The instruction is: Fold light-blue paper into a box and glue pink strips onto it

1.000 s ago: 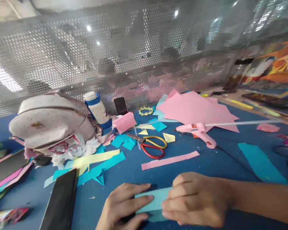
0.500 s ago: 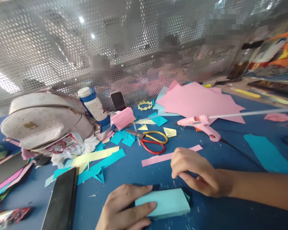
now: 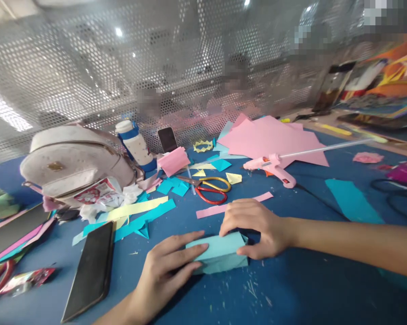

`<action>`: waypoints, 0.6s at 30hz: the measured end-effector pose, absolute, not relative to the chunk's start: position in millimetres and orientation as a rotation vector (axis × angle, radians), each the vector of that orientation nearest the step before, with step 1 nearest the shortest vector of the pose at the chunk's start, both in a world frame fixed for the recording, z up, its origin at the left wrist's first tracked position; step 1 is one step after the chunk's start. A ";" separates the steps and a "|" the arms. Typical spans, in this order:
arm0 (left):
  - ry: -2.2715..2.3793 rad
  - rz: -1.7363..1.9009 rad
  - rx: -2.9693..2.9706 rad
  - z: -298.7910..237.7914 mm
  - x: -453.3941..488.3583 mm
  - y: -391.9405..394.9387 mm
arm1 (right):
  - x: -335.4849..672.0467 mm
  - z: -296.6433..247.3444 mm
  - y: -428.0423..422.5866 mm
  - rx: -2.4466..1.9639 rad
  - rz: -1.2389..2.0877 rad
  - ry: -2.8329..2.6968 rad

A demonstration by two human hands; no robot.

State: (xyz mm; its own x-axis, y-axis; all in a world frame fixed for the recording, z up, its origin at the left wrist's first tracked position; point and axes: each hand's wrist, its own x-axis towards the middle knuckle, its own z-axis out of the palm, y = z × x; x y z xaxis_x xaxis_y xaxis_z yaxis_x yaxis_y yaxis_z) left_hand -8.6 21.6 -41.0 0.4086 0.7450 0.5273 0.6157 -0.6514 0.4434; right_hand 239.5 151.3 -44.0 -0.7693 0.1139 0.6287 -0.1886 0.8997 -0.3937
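A light blue folded paper box (image 3: 220, 255) lies on the blue table in front of me. My left hand (image 3: 171, 259) holds its left end, fingers across the top and side. Around its right end is my right hand (image 3: 257, 225), with the thumb on the near side and the fingers over the far edge. A small folded flap shows at that right end. Just beyond my right hand lies a pink paper strip (image 3: 210, 211), partly covered by it. Scissors (image 3: 212, 189) with one red and one yellow handle rest behind the strip.
A pink glue gun (image 3: 274, 169) with its cord lies behind my right hand. Pink sheets (image 3: 274, 137) are stacked at the back. A black phone (image 3: 91, 266), paper scraps, a backpack (image 3: 78, 158) and a bottle (image 3: 136, 144) stand leftward. A perforated metal screen closes off the back.
My right hand has come down and left from above the table and taken hold of the box's right end. The box's near side now shows more. The view has shifted slightly.
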 end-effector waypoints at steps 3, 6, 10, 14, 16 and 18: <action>1.241 1.091 2.413 -43.6 -8.3 21.5 | 240.8 -44.9 151.0 0.029 0.547 -2.390; 1.241 1.115 2.376 -45.2 -8.6 21.5 | 240.4 -45.5 151.2 0.041 0.518 -2.403; 1.228 1.131 2.353 -44.9 -8.6 21.6 | 238.9 -46.7 150.4 0.024 0.523 -2.408; 1.237 1.147 2.355 -44.3 -7.6 22.1 | 239.5 -45.6 149.2 0.021 0.555 -2.407; 1.232 1.163 2.355 -44.8 -7.3 22.3 | 241.2 -43.0 152.5 -0.006 0.618 -2.379; 1.217 1.173 2.355 -46.0 -7.4 22.5 | 243.7 -39.6 160.0 -0.142 0.642 -2.337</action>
